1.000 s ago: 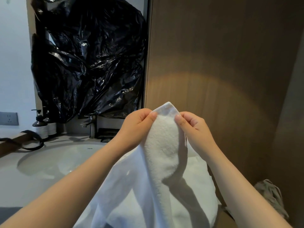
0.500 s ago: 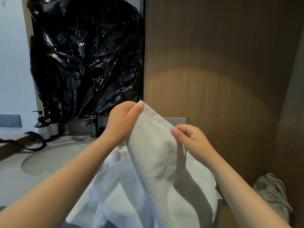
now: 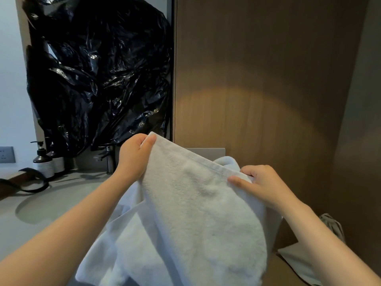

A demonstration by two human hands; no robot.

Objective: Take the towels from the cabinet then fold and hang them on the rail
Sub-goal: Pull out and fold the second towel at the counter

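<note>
A white terry towel [image 3: 198, 219] hangs in front of me, its hemmed top edge stretched between my two hands. My left hand [image 3: 134, 155] pinches the upper left corner, held higher. My right hand [image 3: 261, 184] grips the same edge lower and to the right, thumb on the near face. More white towel cloth [image 3: 115, 250] bunches below and to the left. No rail or cabinet interior shows.
A grey counter with a round sink [image 3: 51, 205] lies at left, with a tap [image 3: 109, 159], two dark pump bottles [image 3: 43, 162] and a black strap [image 3: 31, 182]. Black plastic sheeting [image 3: 99, 75] covers the mirror. A wood panel [image 3: 268, 79] stands ahead. A shoe [image 3: 334, 226] lies low right.
My hands have moved apart along the towel's edge: the left went up and left, the right slid down and right, spreading the hem wider.
</note>
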